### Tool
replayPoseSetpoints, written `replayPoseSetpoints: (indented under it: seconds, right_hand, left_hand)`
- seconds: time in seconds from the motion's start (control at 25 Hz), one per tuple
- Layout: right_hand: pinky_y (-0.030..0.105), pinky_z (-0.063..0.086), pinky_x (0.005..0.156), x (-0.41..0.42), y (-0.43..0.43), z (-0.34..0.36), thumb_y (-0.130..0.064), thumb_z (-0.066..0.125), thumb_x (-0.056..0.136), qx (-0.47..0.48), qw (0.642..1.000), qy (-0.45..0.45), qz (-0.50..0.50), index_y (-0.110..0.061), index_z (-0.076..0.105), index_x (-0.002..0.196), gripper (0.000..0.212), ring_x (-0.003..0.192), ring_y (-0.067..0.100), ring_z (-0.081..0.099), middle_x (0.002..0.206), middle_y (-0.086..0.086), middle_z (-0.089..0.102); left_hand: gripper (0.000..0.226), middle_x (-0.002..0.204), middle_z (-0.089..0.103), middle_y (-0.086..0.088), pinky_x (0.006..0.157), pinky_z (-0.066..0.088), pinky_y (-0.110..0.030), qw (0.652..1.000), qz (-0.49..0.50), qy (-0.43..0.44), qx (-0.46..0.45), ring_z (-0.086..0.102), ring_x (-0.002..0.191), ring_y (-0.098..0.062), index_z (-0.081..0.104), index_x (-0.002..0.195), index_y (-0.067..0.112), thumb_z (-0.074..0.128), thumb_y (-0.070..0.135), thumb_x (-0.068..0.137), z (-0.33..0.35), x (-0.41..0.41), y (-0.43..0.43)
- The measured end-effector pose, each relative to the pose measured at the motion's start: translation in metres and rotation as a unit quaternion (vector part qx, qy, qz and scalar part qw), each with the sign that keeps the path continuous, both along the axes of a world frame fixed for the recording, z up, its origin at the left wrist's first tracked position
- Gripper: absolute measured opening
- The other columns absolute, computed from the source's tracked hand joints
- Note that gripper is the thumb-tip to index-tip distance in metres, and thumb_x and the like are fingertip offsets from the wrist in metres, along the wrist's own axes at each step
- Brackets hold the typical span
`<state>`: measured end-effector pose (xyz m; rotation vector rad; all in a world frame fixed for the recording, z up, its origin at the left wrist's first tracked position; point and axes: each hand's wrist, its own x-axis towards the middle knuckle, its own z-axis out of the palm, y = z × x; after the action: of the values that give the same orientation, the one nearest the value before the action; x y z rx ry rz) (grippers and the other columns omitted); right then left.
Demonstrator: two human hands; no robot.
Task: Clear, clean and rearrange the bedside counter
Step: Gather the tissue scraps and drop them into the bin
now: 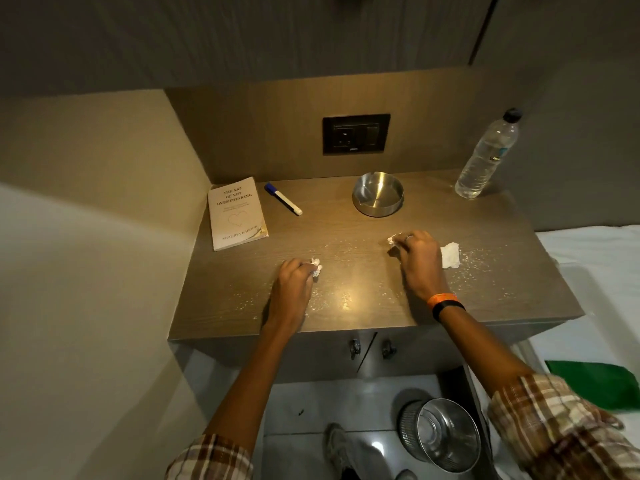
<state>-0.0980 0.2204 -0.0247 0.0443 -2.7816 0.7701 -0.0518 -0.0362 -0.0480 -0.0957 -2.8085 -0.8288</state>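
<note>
The wooden bedside counter (pixel 346 306) is dusted with white crumbs across its front half. My left hand (pixel 292 284) rests on it, fingers closed on a crumpled white tissue (pixel 316 266). My right hand (pixel 417 259) is closed on a second crumpled tissue (pixel 393 240). A third white tissue piece (pixel 450 255) lies flat just right of my right hand. At the back stand a white book (pixel 235 213), a blue-capped marker (pixel 283 199), a steel ashtray (pixel 378 198) and a clear water bottle (pixel 486 157).
A black socket plate (pixel 356 133) is on the wall behind the ashtray. Below the counter are two cabinet knobs (pixel 370 348) and a steel bin (pixel 445 434) on the floor. A white bed (pixel 595 289) with a green cloth (pixel 599 384) lies to the right.
</note>
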Motion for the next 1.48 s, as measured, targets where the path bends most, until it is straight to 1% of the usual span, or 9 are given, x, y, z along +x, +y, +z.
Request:
replayPoseSetpoints:
  seconds: [0.16,0.28,0.48,0.64,0.76,0.88,1.04,1.32,1.48]
  right_hand:
    - [0.042,0.045,0.096,0.023,0.052,0.007,-0.003,0.058,0.096,0.014,0.992,-0.009,-0.125,-0.001,0.075,0.110,0.022,0.111,0.033,0.059,0.113,0.017,0.072]
    - [0.043,0.046,0.102,0.026,0.075,0.009,-0.008,0.056,0.099,0.068,0.991,-0.078,-0.087,-0.005,0.074,0.115,0.025,0.122,0.033,0.056,0.126,0.016,0.069]
    - [0.042,0.046,0.097,0.041,0.092,0.013,-0.005,0.052,0.093,0.125,0.985,-0.113,-0.022,-0.005,0.075,0.110,0.028,0.113,0.032,0.060,0.117,0.016,0.071]
    - [0.041,0.054,0.086,0.111,0.121,0.007,-0.001,0.064,0.088,-0.020,0.995,0.025,-0.091,-0.003,0.079,0.095,0.017,0.095,0.032,0.068,0.098,0.015,0.076]
    - [0.036,0.055,0.079,0.187,0.144,-0.034,-0.004,0.071,0.085,-0.070,0.989,0.022,-0.125,-0.009,0.079,0.096,0.014,0.088,0.027,0.069,0.093,0.010,0.077]
    - [0.034,0.051,0.083,0.240,0.171,-0.108,-0.008,0.069,0.087,-0.089,0.977,-0.097,-0.166,-0.011,0.080,0.096,0.015,0.093,0.027,0.067,0.096,0.009,0.078]
    - [0.036,0.057,0.086,0.275,0.200,-0.234,-0.011,0.059,0.093,-0.052,0.943,-0.279,-0.174,-0.009,0.078,0.103,0.022,0.097,0.029,0.070,0.104,0.013,0.077]
    - [0.035,0.051,0.097,0.284,0.223,-0.463,-0.009,0.059,0.094,-0.071,0.890,-0.418,-0.171,-0.009,0.071,0.119,0.027,0.114,0.032,0.067,0.118,0.015,0.073]
    - [0.035,0.043,0.111,0.288,0.230,-0.534,-0.012,0.056,0.098,-0.071,0.858,-0.491,-0.131,-0.005,0.056,0.137,0.039,0.130,0.031,0.057,0.137,0.017,0.063]
  left_hand:
    - [0.023,0.108,0.072,-0.006,0.080,0.039,-0.008,0.995,-0.099,0.013,0.014,0.063,0.103,-0.018,0.074,0.108,0.009,0.071,0.003,0.086,0.009,-0.016,0.069]
    - [0.023,0.110,0.073,-0.007,0.085,0.045,-0.020,0.990,-0.138,0.001,0.024,0.064,0.106,-0.020,0.074,0.109,0.008,0.070,0.002,0.087,0.007,-0.020,0.119]
    - [0.021,0.117,0.067,-0.009,0.083,0.032,-0.005,0.986,-0.146,-0.037,0.066,0.061,0.108,-0.020,0.071,0.111,0.005,0.063,0.001,0.092,0.002,-0.001,0.176]
    - [0.011,0.102,0.066,-0.005,0.076,0.043,-0.007,0.984,-0.126,0.018,0.123,0.060,0.087,-0.009,0.075,0.099,0.005,0.070,0.005,0.089,0.008,0.049,0.210]
    - [0.007,0.091,0.069,-0.002,0.073,0.047,-0.007,0.976,-0.118,0.007,0.183,0.062,0.078,-0.005,0.077,0.089,0.008,0.077,0.005,0.082,-0.021,0.106,0.246]
    - [0.005,0.085,0.069,0.008,0.067,0.046,-0.004,0.966,-0.073,-0.135,0.210,0.062,0.071,0.001,0.077,0.085,0.013,0.077,0.009,0.083,-0.088,0.153,0.285]
    - [0.011,0.082,0.077,-0.002,0.066,0.048,-0.016,0.920,-0.016,-0.336,0.203,0.069,0.075,-0.015,0.078,0.082,0.006,0.068,0.005,0.087,-0.225,0.190,0.329]
    - [0.021,0.113,0.075,-0.013,0.088,0.050,-0.028,0.893,-0.009,-0.436,0.115,0.068,0.107,-0.029,0.075,0.107,0.005,0.063,0.006,0.090,-0.467,0.212,0.371]
    - [0.029,0.131,0.064,-0.020,0.098,0.045,-0.031,0.881,-0.064,-0.464,0.073,0.058,0.125,-0.033,0.066,0.122,0.002,0.060,0.010,0.094,-0.531,0.221,0.366]
